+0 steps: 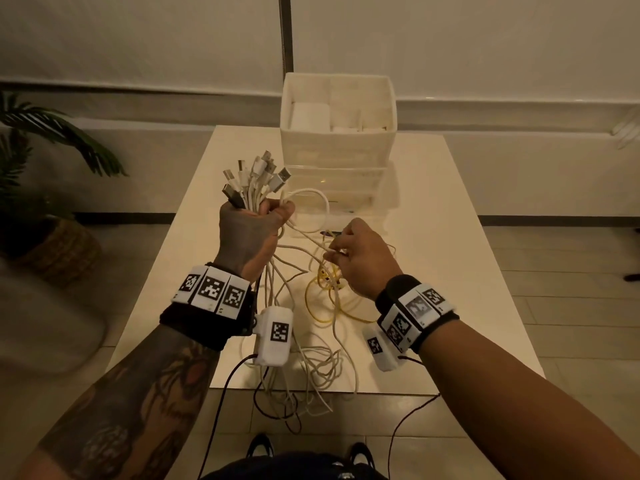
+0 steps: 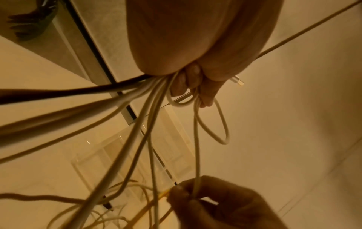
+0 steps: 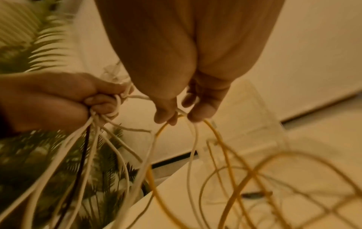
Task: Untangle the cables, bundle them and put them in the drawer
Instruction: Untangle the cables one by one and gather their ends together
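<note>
My left hand (image 1: 258, 221) is raised over the table and grips a bunch of white cables (image 1: 254, 183) just below their plugs, which fan out above the fist. Their long strands (image 1: 304, 362) hang down over the table's near edge. My right hand (image 1: 349, 251) is a little lower and to the right and pinches one white cable (image 2: 197, 162) that runs up to the left fist (image 2: 188, 80). A yellow cable (image 1: 323, 299) lies in loops under the right hand and hangs from the fingers (image 3: 166, 117) in the right wrist view. The white drawer unit (image 1: 337, 161) stands at the table's far end.
An open white box (image 1: 337, 105) tops the drawer unit. A potted plant (image 1: 41, 188) stands on the floor to the left of the pale table (image 1: 450, 258). Dark sensor leads (image 1: 221, 403) hang from both wrists. My shoes (image 1: 259, 445) are at the table's near edge.
</note>
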The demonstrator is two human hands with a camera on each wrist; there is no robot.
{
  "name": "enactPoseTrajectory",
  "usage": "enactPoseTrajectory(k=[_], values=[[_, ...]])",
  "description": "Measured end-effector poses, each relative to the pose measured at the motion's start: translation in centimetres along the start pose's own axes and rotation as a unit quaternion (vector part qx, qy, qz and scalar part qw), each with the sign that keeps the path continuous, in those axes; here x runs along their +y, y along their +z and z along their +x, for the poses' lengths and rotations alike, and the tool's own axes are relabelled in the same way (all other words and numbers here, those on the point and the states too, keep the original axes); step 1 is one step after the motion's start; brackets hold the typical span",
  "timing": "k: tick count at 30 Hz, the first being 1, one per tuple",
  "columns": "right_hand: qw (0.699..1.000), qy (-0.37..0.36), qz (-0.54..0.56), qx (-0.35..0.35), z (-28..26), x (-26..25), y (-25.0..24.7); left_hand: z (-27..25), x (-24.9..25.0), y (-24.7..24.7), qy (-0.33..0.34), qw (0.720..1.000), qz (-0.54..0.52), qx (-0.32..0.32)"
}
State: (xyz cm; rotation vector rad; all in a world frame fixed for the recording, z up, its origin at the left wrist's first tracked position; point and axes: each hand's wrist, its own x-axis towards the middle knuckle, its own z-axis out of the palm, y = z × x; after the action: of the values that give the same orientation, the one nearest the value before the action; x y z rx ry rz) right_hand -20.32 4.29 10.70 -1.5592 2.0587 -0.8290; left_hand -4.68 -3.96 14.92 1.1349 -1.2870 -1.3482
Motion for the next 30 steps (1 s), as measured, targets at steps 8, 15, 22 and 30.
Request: enactPoseTrajectory(k=[8, 15, 22, 30], values=[[1.0, 0.002, 0.004, -0.011, 0.4, -1.2, -3.2, -0.8, 0.2, 0.3, 0.017, 0.999, 0.02, 0.021], [0.998, 0.019, 0.032, 0.041, 1.0, -1.8, -4.2, -1.2, -0.1, 0.8, 0.01, 0.999, 0.048, 0.007], [0.982, 0.017, 0.161, 0.1, 1.6, -3.2, -4.2, -2.9, -0.9, 2.6, 0.007, 0.99, 0.117, -0.075], [0.971, -0.04, 0.218, 0.084, 2.2, -3.0, -4.1, -1.8, -0.8, 2.5, -0.031, 0.987, 0.085, -0.132]])
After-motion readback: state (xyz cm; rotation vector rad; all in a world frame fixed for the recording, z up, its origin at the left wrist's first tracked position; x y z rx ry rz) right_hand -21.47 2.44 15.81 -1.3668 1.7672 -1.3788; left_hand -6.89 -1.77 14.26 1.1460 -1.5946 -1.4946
